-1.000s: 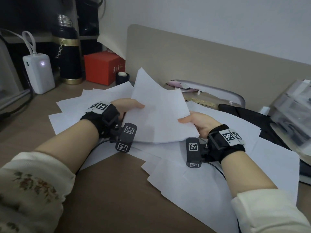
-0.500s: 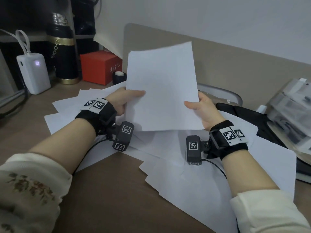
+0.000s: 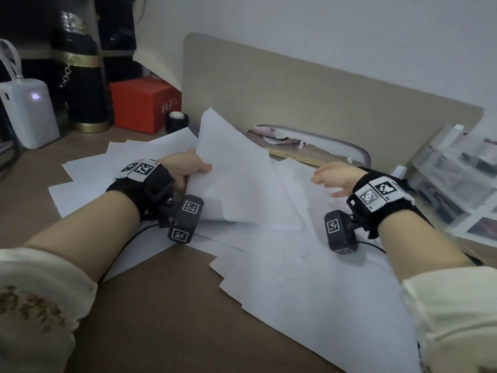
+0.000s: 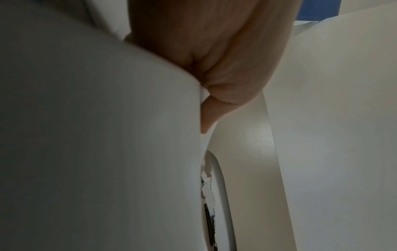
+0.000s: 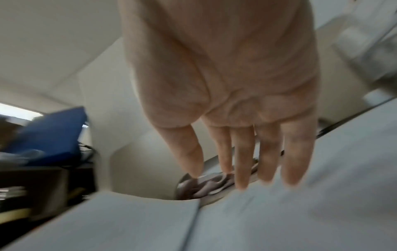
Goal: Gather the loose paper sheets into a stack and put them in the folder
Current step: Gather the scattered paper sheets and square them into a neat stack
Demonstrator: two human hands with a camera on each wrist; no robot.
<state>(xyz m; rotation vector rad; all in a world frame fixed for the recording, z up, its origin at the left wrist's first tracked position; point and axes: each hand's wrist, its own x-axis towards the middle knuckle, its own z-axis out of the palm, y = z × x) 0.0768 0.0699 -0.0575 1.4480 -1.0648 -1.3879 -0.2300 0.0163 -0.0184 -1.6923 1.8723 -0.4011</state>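
The left hand (image 3: 185,168), at centre left of the head view, pinches the near-left edge of a small held stack of white sheets (image 3: 236,181); the left wrist view shows thumb and curled fingers (image 4: 214,95) clamped on the paper's edge, so this grip is closed firmly on the stack. The stack tilts up from that hand, its long axis running from the hand's side toward the upper centre of the frame, one corner raised above the desk (image 3: 166,319).

The right hand (image 3: 336,177), at centre right, holds nothing. Its fingers (image 5: 242,161) are straight and spread a little, palm down, hovering just over the loose sheets (image 3: 309,286) that lie fanned across the desk to the lower right of the held stack. Whether the fingertips touch the paper cannot be told; the hand is blurred.

The coming move likely turns on this: the next loose sheets lie directly below and ahead of the right hand, to the right of the held stack, so the right hand is the nearer one to slide a sheet leftward onto the pile.

No folder can be identified with certainty; more scattered sheets (image 3: 115,168) lie behind the left wrist at left.
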